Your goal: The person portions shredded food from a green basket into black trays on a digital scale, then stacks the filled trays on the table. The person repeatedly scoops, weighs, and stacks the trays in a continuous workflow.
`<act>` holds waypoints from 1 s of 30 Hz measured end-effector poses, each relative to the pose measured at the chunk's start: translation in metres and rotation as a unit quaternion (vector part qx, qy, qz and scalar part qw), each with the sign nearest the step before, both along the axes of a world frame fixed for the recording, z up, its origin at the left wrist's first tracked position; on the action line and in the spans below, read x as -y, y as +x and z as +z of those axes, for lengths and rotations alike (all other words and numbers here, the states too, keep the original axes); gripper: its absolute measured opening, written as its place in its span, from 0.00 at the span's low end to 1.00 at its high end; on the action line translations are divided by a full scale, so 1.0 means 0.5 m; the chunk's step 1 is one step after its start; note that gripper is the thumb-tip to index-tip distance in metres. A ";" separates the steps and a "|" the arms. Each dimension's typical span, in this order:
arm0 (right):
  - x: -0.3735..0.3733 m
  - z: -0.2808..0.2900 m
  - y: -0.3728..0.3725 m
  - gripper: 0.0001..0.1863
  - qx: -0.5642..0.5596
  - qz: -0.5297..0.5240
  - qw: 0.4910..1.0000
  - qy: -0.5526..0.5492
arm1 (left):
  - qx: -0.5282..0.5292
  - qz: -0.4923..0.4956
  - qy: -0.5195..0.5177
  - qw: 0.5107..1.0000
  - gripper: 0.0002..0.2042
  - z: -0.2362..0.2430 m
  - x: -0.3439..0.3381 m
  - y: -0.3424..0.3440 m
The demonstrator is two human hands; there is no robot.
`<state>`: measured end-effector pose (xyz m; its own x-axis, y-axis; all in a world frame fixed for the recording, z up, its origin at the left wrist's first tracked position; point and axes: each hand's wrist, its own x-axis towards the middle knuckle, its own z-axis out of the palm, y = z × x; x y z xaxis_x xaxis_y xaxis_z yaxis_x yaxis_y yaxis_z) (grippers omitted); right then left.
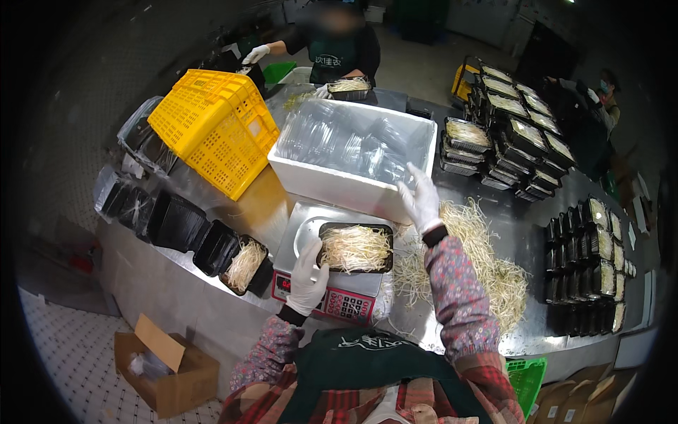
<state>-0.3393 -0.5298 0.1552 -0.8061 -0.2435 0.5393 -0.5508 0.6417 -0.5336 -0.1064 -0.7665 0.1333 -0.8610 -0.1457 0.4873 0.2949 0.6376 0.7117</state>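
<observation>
A black tray of pale bean sprouts (357, 247) sits on a digital scale (339, 304) with a red front panel. My gloved left hand (307, 272) grips the tray's left edge. My gloved right hand (422, 194) is open, fingers spread at the front right rim of a white foam box (325, 180) holding stacked clear plastic lids (339, 141). Loose sprouts (480, 275) are heaped right of the scale, below my right hand. Another filled tray (244, 265) stands left of the scale, beside empty black trays (176, 219).
A yellow crate (198, 127) rests at the back left. Packed trays form stacks (515, 134) at back right and rows (586, 261) at right. A co-worker (332, 53) handles a tray opposite; another person (607, 99) stands far right. A cardboard box (176, 389) is on the floor.
</observation>
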 end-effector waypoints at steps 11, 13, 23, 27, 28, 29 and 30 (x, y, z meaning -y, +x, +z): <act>0.007 -0.015 -0.276 0.21 0.126 -0.115 0.880 0.443 | 0.038 -0.091 -0.249 0.963 0.11 -0.002 -0.044 -0.023; 0.007 0.042 -0.261 0.12 0.175 -0.080 0.939 0.285 | 0.055 -0.089 -0.249 0.963 0.11 -0.003 -0.038 -0.017; -0.138 0.123 -0.244 0.10 0.261 0.009 0.957 -0.123 | 0.053 -0.144 -0.062 0.986 0.12 0.016 -0.029 -0.018; -0.131 0.229 -0.106 0.07 0.138 0.058 0.945 -0.292 | 0.138 -0.068 0.216 0.964 0.15 0.075 0.037 0.015; -0.107 0.251 -0.058 0.07 0.093 0.084 0.947 -0.295 | 0.118 -0.073 0.367 0.920 0.21 0.075 0.056 0.014; -0.084 0.261 -0.009 0.07 0.025 0.108 0.949 -0.296 | 0.118 -0.111 0.423 0.891 0.29 0.115 0.076 0.002; -0.055 0.273 0.046 0.07 -0.054 0.152 0.957 -0.241 | 0.114 -0.146 0.457 0.870 0.40 0.149 0.082 -0.013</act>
<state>-0.3163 -0.5020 0.2916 -0.6706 -0.1591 0.7246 -0.7418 0.1375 -0.6563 -0.1130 -0.8076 0.2076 -0.9854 -0.1414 0.0947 0.1342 -0.3037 0.9433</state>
